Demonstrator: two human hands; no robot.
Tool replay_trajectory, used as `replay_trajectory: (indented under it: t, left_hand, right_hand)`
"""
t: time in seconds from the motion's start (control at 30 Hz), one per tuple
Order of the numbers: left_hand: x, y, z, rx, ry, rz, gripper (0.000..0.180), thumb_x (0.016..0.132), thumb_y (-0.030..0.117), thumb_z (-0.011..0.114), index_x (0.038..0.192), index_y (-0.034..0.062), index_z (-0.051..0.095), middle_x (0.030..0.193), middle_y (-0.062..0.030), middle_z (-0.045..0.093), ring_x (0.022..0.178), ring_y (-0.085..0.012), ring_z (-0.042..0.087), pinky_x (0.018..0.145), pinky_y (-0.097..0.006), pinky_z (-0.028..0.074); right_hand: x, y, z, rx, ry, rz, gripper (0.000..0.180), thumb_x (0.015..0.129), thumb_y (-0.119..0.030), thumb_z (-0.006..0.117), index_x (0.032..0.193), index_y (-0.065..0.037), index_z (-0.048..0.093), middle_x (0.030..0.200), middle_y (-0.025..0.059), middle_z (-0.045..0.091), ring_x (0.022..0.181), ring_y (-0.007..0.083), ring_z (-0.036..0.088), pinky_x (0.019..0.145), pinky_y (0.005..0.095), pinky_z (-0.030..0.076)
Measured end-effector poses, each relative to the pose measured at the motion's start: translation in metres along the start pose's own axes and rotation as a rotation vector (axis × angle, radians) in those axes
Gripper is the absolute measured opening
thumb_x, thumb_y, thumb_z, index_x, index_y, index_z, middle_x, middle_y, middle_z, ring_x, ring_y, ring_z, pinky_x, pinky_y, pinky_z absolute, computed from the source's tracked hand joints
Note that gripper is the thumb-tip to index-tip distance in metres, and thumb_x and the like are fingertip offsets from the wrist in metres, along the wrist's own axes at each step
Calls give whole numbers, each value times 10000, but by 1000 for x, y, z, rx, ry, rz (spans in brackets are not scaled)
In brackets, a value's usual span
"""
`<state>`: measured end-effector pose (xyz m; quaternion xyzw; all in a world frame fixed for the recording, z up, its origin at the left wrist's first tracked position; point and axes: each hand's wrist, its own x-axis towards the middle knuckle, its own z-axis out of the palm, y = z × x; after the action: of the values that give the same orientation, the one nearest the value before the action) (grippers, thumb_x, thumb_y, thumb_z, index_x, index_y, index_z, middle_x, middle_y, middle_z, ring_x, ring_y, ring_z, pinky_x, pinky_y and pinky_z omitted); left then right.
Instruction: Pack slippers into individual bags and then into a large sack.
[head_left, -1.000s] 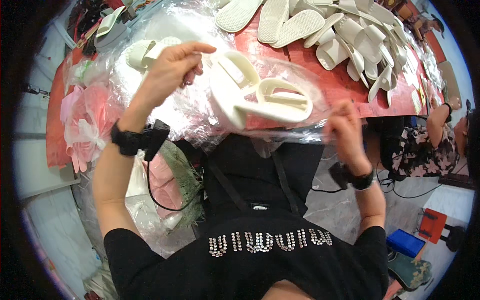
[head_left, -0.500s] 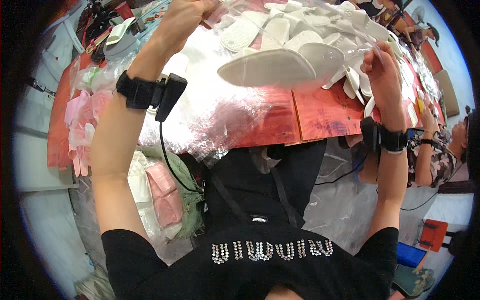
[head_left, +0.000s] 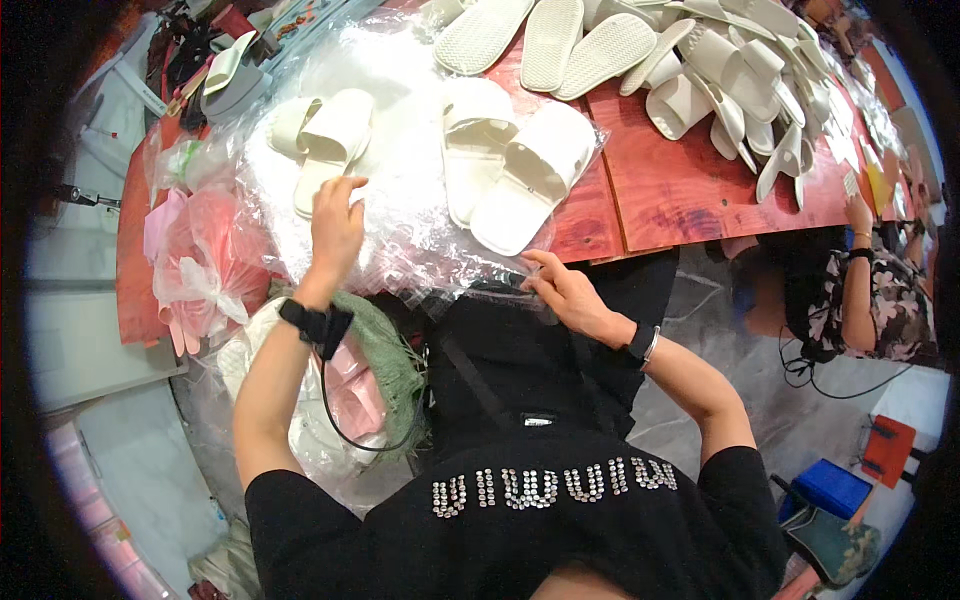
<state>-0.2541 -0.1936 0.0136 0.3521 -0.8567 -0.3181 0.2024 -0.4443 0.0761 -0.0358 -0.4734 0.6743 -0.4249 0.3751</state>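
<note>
My left hand (head_left: 338, 232) is over the plastic sheets on the left part of the table, its fingers apart and the fingertips at the heel end of a white slide slipper (head_left: 340, 130). A second slipper lies partly behind that one. Beside them, a pair of white slippers (head_left: 525, 190) lies in a clear plastic bag (head_left: 480, 275), one overlapping the other, soles down. My right hand (head_left: 575, 300) is at the bag's near edge, with its bent fingertips pinching the film close to the front slipper's heel.
A large heap of white slippers (head_left: 740, 75) covers the far right of the red table (head_left: 690, 205). Tied plastic bags (head_left: 210, 265) with pink contents sit at the left edge. Below stands a green sack (head_left: 390, 350). Another person's arm (head_left: 858, 290) reaches in at right.
Both hands have come down and nearer from the raised, held-out plastic. The bagged slippers now rest on the table, and my left hand has moved to the slippers at left.
</note>
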Motion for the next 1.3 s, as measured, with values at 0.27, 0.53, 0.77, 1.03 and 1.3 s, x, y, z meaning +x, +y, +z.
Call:
replay_trajectory:
  t: [0.27, 0.53, 0.77, 1.03, 1.3]
  left_hand:
    - [-79, 22, 74, 62, -354, 443, 197, 699, -13, 464, 864, 10, 570, 841, -148, 574, 838, -303, 547, 748, -363, 441]
    - [-47, 43, 103, 93, -84, 434, 220, 695, -32, 420, 869, -17, 554, 880, -174, 545, 893, -345, 508, 786, -385, 403]
    - [-37, 11, 127, -167, -51, -96, 343, 776, 83, 478, 1093, -39, 432, 1052, -232, 512, 995, -379, 481, 842, -391, 385]
    - [-11, 1, 159, -752, 34, -374, 461, 781, 129, 542, 1170, -51, 373, 1053, -180, 513, 935, -207, 509, 802, -309, 408]
    - [0, 5, 120, -1205, 138, -344, 352, 858, 97, 476, 1190, -12, 431, 1048, -94, 547, 933, -144, 520, 818, -259, 428]
  right_hand:
    - [-11, -16, 11, 111, 59, 69, 193, 858, -117, 476, 1029, -30, 495, 746, 100, 595, 687, 165, 585, 617, 277, 447]
    - [-16, -8, 24, 70, 77, 66, 185, 841, -116, 499, 1000, -21, 498, 773, 129, 601, 696, 202, 588, 624, 295, 448]
    - [-20, -6, 31, 78, 89, 75, 160, 829, -123, 498, 938, -12, 463, 686, 129, 554, 607, 231, 550, 559, 324, 422]
    - [-22, -2, 30, 96, 56, 85, 150, 825, -114, 495, 932, -14, 464, 659, 119, 537, 576, 219, 530, 536, 312, 410]
    - [-41, 17, 18, 163, 177, 125, 134, 820, -106, 506, 918, -18, 479, 667, 84, 548, 576, 143, 513, 536, 274, 410]
